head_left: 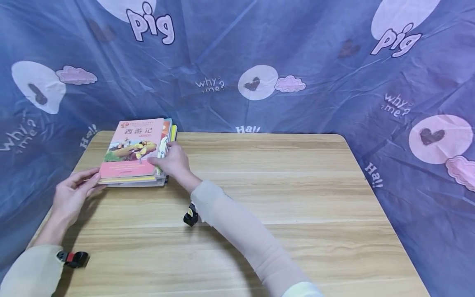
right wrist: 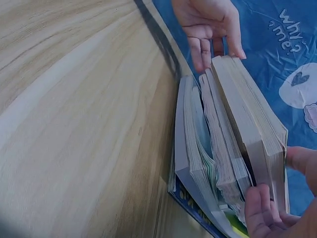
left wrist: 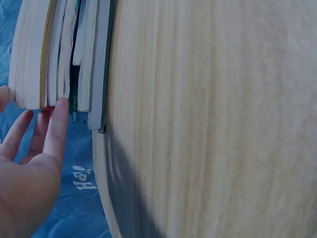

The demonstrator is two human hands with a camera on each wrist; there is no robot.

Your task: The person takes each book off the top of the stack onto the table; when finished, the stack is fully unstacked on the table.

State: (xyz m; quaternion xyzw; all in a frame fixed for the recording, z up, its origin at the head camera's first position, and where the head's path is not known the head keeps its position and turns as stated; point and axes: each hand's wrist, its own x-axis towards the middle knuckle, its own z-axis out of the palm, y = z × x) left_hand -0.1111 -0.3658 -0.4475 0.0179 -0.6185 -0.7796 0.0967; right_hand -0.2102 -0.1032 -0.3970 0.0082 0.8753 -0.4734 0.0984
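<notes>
At the wood-grain worktop's [head_left: 282, 185] far left corner | uneven rectangular book stack [head_left: 135, 150], pink cover [head_left: 128, 168] uppermost | right hand [head_left: 175, 161] pinches its edge | left hand [head_left: 72, 194], spread, touches page edges [left wrist: 55, 59] | creased blue cloth [head_left: 319, 45] behind

Left hand [head_left: 71, 196] extends fingers [left wrist: 55, 130]; right hand [head_left: 176, 161] grips.

Head view from above, facing forward and down across wood-grain table [head_left: 278, 185], wrist views close up, sideways, sharing book stack [right wrist: 230, 129], left hand [right wrist: 210, 22]
</notes>
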